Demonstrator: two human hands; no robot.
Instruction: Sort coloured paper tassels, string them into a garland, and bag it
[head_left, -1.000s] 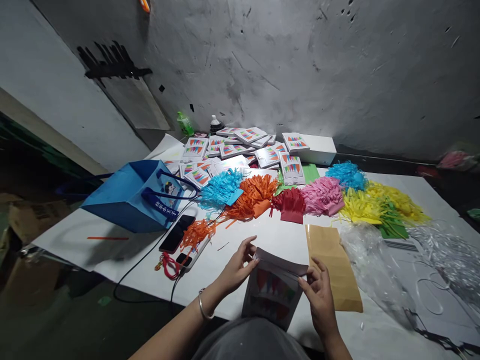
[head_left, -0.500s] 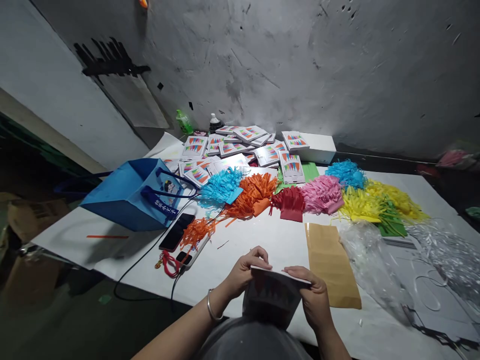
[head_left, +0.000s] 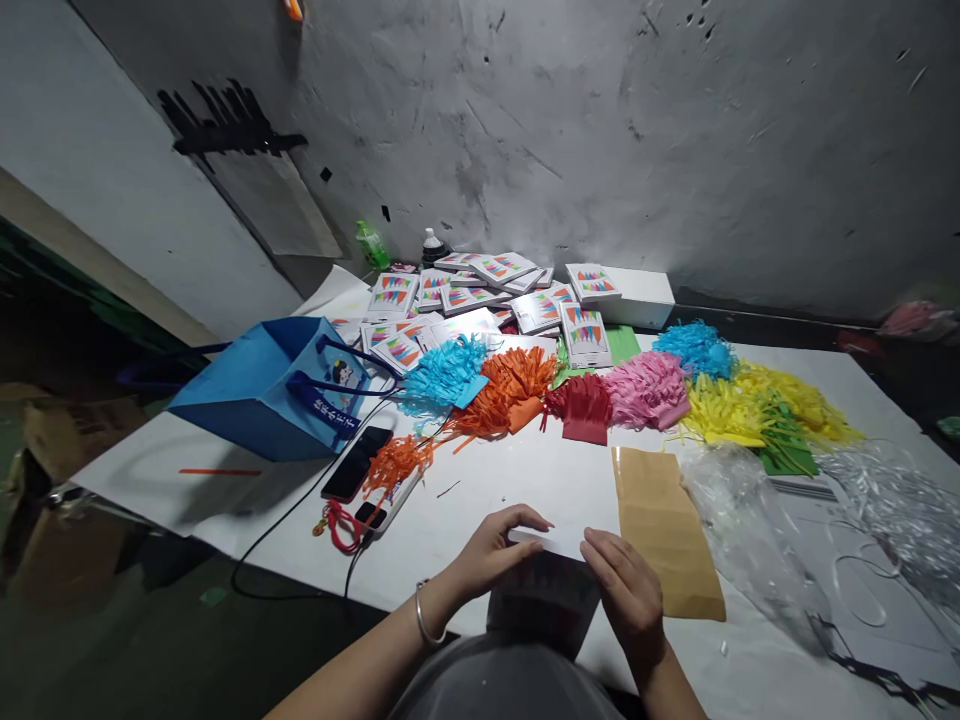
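Observation:
Close to my body is a flat box with a printed bunting picture, standing on edge with its white top flap toward the table. My left hand pinches the flap's left end between thumb and fingers. At the right end, my right hand wraps round the box's side, fingers together along the flap. The lower part of the box meets my grey clothing and is in shadow. Beyond my hands lie fringed paper tassels in bunches: orange, red and pink.
Similar printed boxes are heaped by the wall. A blue bag, phones and a black cable lie left. Brown paper, clear plastic, yellow tassels and silver tinsel lie right.
The box's white top flap now shows more openly. My right hand has shifted from the top corner to the side, and my left fingers have reached further over the flap.

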